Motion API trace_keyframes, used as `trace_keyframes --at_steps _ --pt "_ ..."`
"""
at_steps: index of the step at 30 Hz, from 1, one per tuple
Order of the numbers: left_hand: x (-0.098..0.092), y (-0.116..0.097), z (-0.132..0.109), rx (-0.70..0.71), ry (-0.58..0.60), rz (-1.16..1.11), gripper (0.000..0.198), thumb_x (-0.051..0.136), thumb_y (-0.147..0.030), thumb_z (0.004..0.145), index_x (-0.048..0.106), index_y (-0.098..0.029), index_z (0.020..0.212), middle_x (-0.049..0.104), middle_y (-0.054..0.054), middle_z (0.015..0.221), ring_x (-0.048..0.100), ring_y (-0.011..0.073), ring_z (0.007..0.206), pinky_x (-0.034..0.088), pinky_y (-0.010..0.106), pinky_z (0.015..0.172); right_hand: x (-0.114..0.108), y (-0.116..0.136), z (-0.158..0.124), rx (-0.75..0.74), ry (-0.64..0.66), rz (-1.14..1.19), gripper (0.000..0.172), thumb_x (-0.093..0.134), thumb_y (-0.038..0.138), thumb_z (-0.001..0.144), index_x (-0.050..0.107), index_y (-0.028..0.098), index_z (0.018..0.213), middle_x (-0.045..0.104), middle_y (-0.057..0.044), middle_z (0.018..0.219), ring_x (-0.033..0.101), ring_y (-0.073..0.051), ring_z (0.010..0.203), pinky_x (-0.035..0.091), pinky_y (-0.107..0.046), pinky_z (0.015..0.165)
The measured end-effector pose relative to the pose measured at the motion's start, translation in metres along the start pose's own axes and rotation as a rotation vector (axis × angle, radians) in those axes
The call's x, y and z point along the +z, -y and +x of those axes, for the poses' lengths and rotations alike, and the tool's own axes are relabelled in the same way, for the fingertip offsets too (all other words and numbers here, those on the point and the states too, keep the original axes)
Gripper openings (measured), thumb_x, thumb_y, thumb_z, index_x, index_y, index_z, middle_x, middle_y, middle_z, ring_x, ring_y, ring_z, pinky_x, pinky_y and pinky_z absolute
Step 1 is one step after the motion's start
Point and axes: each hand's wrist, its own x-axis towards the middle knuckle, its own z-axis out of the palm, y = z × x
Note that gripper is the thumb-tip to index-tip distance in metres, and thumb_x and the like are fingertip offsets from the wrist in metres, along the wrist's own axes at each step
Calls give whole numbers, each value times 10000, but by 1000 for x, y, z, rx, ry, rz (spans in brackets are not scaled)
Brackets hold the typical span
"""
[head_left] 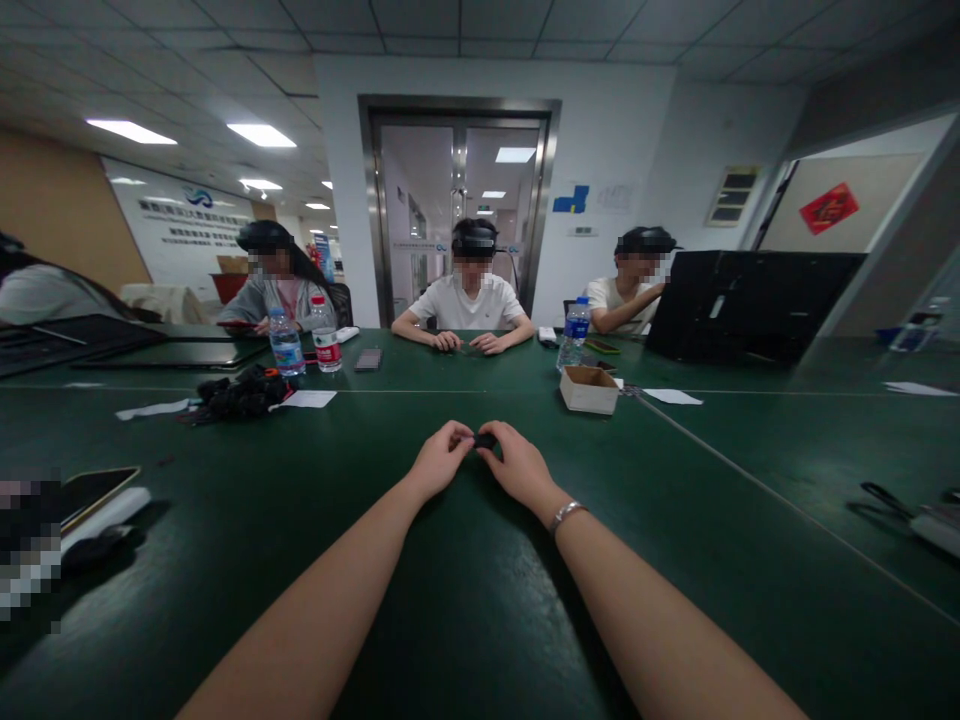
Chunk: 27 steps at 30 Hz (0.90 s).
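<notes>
Over the middle of the green table, a small black object (485,440) sits between my two hands; it is too small to tell its kind. My right hand (519,464) grips it between thumb and fingers, and a silver bracelet (566,516) circles that wrist. At its left end, the pinched fingertips of my left hand (441,460) meet the same object. Both forearms reach forward across the table.
An open cardboard box (589,391) stands ahead on the right, near a water bottle (574,336). Tangled black cables (244,393) and two bottles lie ahead left. A phone (97,495) is at the left. Several people sit around the table, with a black monitor (742,305) at right.
</notes>
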Motion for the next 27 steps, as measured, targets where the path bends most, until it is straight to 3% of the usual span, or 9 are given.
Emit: trace_keyframes --at_steps 2,4,7,9,13,15,19,24,27 --pt "0 -2 -1 32 -39 -30 259 628 -293 744 558 -193 972 619 52 984 578 163 901 447 292 830 0 0 0 -7 -7 0 221 557 209 834 539 238 1053 593 -37 1050 567 -167 950 437 -311 822" --pt "0 -4 -2 -6 -39 -12 318 634 -353 743 547 -196 1006 625 51 969 582 168 890 445 295 819 0 0 0 -14 -9 2 222 547 204 839 536 237 1059 593 -39 1050 566 -163 954 438 -307 819" --pt "-1 -5 -3 -80 22 75 313 439 -481 851 567 -208 938 637 16 792 580 163 762 438 299 756 0 1 0 -10 -3 6 218 554 211 837 539 238 1053 595 -38 1035 568 -160 944 439 -308 818" --pt "-1 -5 -3 -72 43 117 324 368 -462 882 572 -211 868 621 4 735 565 158 724 432 295 737 0 0 0 -8 -2 9 217 563 212 832 542 239 1046 594 -35 1035 569 -159 940 436 -310 821" --pt "0 -3 -2 27 -17 41 168 529 -324 812 557 -209 931 610 24 909 565 150 837 442 273 779 0 0 0 -4 -7 7 232 570 211 826 537 238 1054 591 -34 1049 567 -159 945 436 -307 816" --pt "0 -2 -1 25 -29 1 193 545 -328 807 547 -210 960 605 28 932 570 150 855 446 274 793 0 0 0 -3 -11 7 229 563 218 832 533 237 1058 595 -34 1049 568 -159 943 437 -304 810" --pt "2 3 1 -40 21 0 244 402 -390 885 538 -219 994 608 7 781 578 148 737 457 297 751 1 0 0 -19 -3 11 215 563 204 828 538 239 1039 598 -28 1044 572 -155 939 437 -300 812" --pt "3 6 2 28 -39 5 302 563 -274 786 526 -221 1081 606 36 946 573 156 903 439 288 836 1 -1 0 -15 -18 14 235 564 205 826 537 237 1058 593 -37 1068 569 -157 957 438 -308 829" --pt "2 5 1 -49 10 -22 268 423 -366 873 519 -213 1070 596 9 780 577 150 753 450 290 749 1 0 0 -21 -8 21 221 558 204 830 541 240 1048 598 -34 1058 571 -159 957 438 -311 833"
